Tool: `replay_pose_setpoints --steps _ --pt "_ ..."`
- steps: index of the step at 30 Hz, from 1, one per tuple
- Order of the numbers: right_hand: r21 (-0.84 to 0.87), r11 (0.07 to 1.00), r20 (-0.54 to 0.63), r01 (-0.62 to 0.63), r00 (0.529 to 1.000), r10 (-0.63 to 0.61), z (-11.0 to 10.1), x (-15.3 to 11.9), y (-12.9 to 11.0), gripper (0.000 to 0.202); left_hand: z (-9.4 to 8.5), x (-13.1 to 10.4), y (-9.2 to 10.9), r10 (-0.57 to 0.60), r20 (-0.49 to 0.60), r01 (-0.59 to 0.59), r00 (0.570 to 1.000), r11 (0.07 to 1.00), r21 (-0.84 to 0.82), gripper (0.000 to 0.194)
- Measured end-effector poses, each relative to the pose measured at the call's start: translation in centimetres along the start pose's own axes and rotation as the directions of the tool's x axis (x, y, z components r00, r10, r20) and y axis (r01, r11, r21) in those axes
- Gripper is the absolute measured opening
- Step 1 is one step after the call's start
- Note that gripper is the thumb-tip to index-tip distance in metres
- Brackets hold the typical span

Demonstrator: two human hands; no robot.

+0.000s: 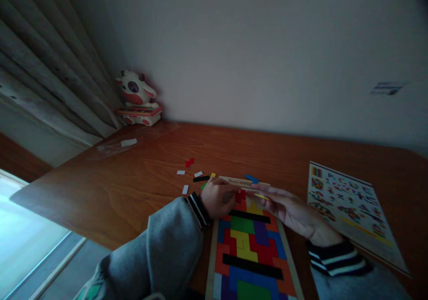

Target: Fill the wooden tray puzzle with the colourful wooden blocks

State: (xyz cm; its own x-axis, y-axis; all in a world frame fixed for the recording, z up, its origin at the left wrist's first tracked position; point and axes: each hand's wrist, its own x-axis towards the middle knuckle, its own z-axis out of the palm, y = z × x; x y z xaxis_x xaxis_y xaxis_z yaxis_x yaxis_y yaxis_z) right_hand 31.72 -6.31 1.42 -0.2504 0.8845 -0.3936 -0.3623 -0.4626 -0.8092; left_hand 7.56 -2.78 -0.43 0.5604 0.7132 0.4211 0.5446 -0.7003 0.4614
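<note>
A wooden tray puzzle [211, 269] lies in front of me, packed with flat coloured pieces. My left hand [219, 198] is over its upper left part, the index finger reaching to the edge of a red piece [240, 196]. That hand's thumb and index finger are apart, with nothing visible between them. From the right, my right hand [287, 206] hovers above the upper right part, a thin yellow puzzle piece [261, 196] pinched in its fingers. Lower in the tray, a black bar [252, 266] crosses between orange pieces. Both hands hide parts of the upper rows.
Loose red [189, 162], white [185, 189] and black pieces [201, 179] lie left of the tray. A blue piece [251, 178] is behind it. At right lies a printed pattern sheet [354, 215]. A cow-shaped toy keyboard [138, 99] stands by the curtain [50, 63].
</note>
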Motion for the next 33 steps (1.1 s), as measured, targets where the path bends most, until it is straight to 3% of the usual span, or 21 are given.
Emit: replay_pose_setpoints --steps 6,16,25,29,33 --pt "0.104 0.994 0.042 -0.019 0.999 0.015 0.3 0.3 0.4 0.025 -0.2 0.1 0.1 0.011 0.030 -0.011 0.999 1.000 -0.004 0.032" --pt "-0.103 0.993 0.074 0.057 0.996 -0.050 0.9 0.4 1.1 0.023 0.1 0.1 -0.3 0.028 0.056 -0.025 0.998 0.998 -0.053 0.032" --pt "-0.159 0.978 0.007 0.133 0.991 -0.134 0.5 0.6 1.0 0.025 -0.5 0.3 -0.1 0.102 0.065 -0.097 0.993 0.992 -0.083 0.036" --pt "-0.140 0.955 -0.152 0.262 0.947 -0.283 -0.1 1.0 0.7 0.027 -2.1 0.4 -1.9 0.087 0.040 -0.091 0.995 0.990 0.107 0.032" --pt "-0.137 0.924 -0.291 0.358 0.877 -0.383 -0.7 1.4 0.6 0.033 -4.8 0.2 -5.7 0.037 -0.049 -0.025 0.998 0.972 0.235 0.028"
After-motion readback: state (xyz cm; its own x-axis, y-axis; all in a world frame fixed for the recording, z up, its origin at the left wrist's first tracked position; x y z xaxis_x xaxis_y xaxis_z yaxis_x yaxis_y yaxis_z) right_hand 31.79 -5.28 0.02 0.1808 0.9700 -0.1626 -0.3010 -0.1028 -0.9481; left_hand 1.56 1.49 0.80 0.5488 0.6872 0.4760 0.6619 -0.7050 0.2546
